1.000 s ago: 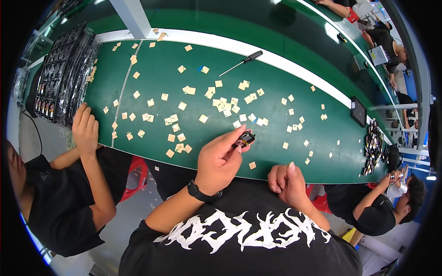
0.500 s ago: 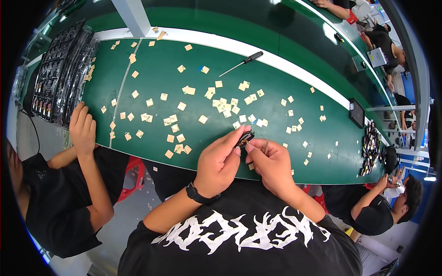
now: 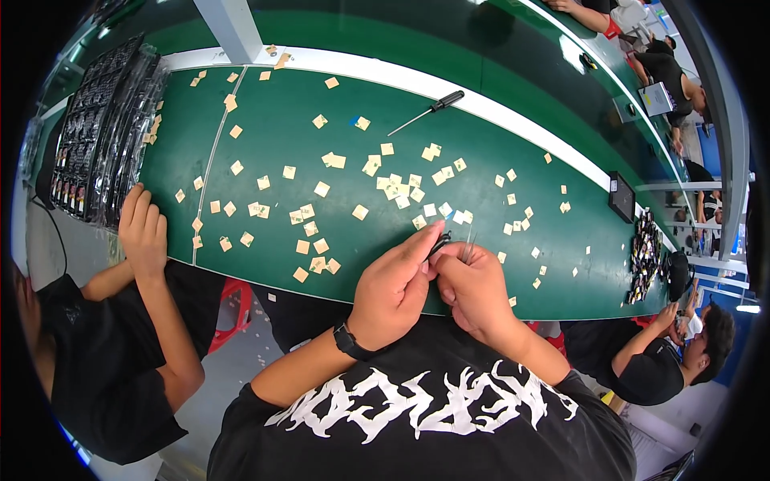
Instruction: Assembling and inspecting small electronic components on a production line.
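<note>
Close together over the table's near edge, my hands work at a small black part (image 3: 438, 244). My left hand (image 3: 391, 290), with a dark band on its wrist, is closed round this part, and its fingers hide most of it. Pressed up beside it is my right hand (image 3: 479, 295), its thumb and forefinger closed at the part's near end. Thin metal tweezers (image 3: 470, 250) stick out from between the right fingers; their other end is hidden. Several small cream paper squares (image 3: 399, 189) lie scattered on the green tabletop (image 3: 273, 104) beyond my hands.
A screwdriver (image 3: 427, 112) lies near the white back ledge. Stacked trays (image 3: 96, 136) of black parts stand far left, beside a co-worker's hand (image 3: 144, 232). At the right are a black box (image 3: 621, 197) and a pile of small dark parts (image 3: 644, 260). Another person (image 3: 670, 353) sits beyond.
Both hands have shifted slightly right. The right fingers have closed in against the black part and now cover more of it. The co-worker's hand at left has barely moved.
</note>
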Tool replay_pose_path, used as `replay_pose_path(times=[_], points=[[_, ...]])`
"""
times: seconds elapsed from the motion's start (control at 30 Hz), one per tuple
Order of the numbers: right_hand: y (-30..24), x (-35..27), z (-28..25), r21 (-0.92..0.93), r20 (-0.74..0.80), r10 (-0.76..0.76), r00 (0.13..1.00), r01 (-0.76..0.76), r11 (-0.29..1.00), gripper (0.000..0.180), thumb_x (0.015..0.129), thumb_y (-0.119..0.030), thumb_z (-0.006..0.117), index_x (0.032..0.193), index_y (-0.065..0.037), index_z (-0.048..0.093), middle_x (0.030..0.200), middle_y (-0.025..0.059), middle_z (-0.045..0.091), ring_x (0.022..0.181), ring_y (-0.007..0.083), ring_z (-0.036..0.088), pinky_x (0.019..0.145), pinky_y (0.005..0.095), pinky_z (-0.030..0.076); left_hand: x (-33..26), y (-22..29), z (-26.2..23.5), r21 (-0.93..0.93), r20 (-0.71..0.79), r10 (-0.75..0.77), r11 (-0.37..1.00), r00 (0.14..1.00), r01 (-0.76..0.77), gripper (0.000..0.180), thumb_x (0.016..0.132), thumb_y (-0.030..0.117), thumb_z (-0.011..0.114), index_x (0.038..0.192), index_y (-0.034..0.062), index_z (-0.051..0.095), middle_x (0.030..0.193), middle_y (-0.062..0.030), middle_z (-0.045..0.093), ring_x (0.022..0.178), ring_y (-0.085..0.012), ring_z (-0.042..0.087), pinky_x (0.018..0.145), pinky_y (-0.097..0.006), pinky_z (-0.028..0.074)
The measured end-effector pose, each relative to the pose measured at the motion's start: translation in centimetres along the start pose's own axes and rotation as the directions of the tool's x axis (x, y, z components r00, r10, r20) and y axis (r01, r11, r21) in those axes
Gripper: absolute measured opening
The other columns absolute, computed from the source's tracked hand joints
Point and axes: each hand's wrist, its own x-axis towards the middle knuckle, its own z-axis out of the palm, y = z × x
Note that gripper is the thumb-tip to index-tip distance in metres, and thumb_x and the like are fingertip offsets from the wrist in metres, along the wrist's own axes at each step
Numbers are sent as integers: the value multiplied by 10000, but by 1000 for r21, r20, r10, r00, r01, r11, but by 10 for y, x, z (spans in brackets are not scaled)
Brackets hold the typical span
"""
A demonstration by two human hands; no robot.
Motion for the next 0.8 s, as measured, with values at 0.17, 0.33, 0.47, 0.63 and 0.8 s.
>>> replay_pose_path(times=[0.17,0.33,0.47,0.63,0.8], points=[[-1,1,2,6,-40,10,999,-10,1000,97,917,-57,633,839,-1,643,771,64,672,535,55,462,475,215,338,1,1,0,21,15,6,1000,1000,-6,594,902,-138,500,1472,26,525,1425,-178,607,1022,-243,694,881,-307,544],[-3,1,4,4,-46,17,999,-17,1000,79,921,-56,644,863,-2,642,778,70,675,549,55,471,473,215,337,2,4,-1,33,-4,6,999,1000,-5,556,922,-130,498,1457,19,535,1401,-178,624,1030,-225,696,877,-310,548],[-4,1,-8,-16,57,60,997,-59,998,109,937,-65,668,990,30,665,836,78,698,566,48,465,484,204,328,4,7,1,-89,-55,-104,991,993,98,495,959,-105,495,1438,9,546,1377,-159,643,1056,-198,693,868,-293,551],[-1,-6,-29,-26,126,72,989,-70,997,185,940,-65,673,1079,56,672,891,86,713,569,42,451,489,203,322,3,-3,4,-119,-89,-104,989,991,93,480,971,-98,499,1437,7,549,1312,-127,669,1032,-155,690,826,-257,544],[-10,-17,-94,-187,-60,-208,976,194,963,121,962,-86,626,1018,-48,726,823,23,716,566,35,449,505,193,330,1,1,2,-440,-84,-352,852,932,283,457,992,-71,549,1446,-20,528,1190,-71,673,938,-62,648,765,-207,511]])
